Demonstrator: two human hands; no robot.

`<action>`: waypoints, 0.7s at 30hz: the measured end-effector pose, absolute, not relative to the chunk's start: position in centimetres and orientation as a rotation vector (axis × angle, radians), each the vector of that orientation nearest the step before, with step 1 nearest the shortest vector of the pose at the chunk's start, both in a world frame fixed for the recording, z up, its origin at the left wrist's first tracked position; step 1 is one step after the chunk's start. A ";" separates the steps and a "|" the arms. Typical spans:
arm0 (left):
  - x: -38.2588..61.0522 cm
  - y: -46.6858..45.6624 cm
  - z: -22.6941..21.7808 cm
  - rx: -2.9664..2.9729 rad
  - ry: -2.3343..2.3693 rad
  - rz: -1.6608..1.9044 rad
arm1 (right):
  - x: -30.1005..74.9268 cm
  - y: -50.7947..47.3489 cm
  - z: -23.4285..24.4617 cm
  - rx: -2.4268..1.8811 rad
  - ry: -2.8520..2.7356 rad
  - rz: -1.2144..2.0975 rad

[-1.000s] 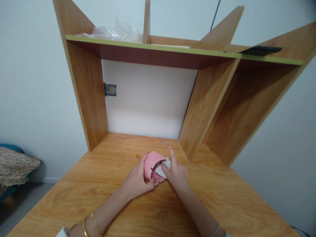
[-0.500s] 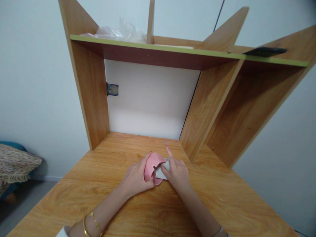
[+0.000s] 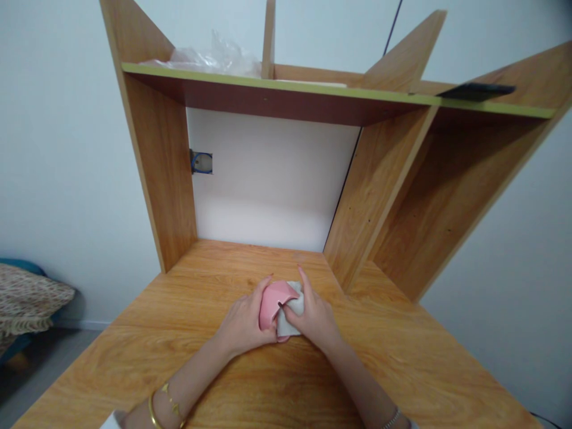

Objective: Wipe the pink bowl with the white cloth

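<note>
Pink bowl [image 3: 273,298]: left hand [image 3: 243,323] clasps its outside, right hand [image 3: 316,319] pinches cloth [image 3: 290,325] at its mouth. Likely best: left steadies, right presses lightly.

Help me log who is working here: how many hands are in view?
2: the left hand grips the pink bowl; the right hand holds the pale cloth at its opening. Some fingers are hidden, but no other hand shows.

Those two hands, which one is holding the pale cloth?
The right hand holds the pale cloth; the left hand is gripping the pink container instead.
</note>
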State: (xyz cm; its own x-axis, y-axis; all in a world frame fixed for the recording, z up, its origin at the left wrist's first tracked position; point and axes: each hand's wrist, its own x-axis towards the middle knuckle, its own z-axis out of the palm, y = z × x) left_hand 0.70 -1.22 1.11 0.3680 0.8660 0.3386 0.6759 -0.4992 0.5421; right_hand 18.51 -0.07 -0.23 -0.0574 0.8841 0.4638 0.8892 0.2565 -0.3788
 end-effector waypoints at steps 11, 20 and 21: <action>0.5 -0.7 0.7 2.286 1.197 0.977 | 18.7 0.4 -1.4 -1.583 -1.721 0.303; 1.2 -0.5 -1.0 2.078 1.036 1.051 | 18.9 1.4 -2.4 -1.469 -1.412 0.382; 1.3 -0.5 -1.0 2.052 1.047 1.058 | 18.7 1.4 -2.5 -1.438 -1.408 0.402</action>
State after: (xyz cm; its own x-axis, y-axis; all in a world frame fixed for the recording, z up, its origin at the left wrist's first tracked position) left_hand 1.33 -0.55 -1.04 0.3717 0.8470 0.3799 0.3711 -0.5107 0.7755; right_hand 18.72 1.44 -2.48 0.2550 0.8770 0.4073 0.5294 0.2258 -0.8177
